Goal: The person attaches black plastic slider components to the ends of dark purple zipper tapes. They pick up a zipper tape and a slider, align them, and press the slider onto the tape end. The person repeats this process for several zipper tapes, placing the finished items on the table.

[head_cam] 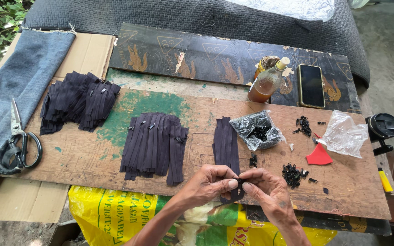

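Observation:
My left hand (213, 182) and my right hand (265, 189) meet at the near edge of a worn wooden board (87, 155). Together their fingertips pinch the lower end of a dark zipper strip (234, 190), which comes off a short stack of dark zipper strips (225, 143) just beyond them. A small dark piece sits between the fingertips; whether it is a slider I cannot tell. Loose black sliders (292, 174) lie right of my right hand. A wider pile of zipper strips (153, 143) lies to the left, and another heap (78, 101) sits far left.
Big scissors (17, 146) rest on blue denim (19, 86) at left. An open plastic bag of black sliders (257, 131), a crumpled clear bag (345, 134), a red scrap (318, 156), a bottle of amber liquid (266, 84) and a phone (311, 85) lie farther back.

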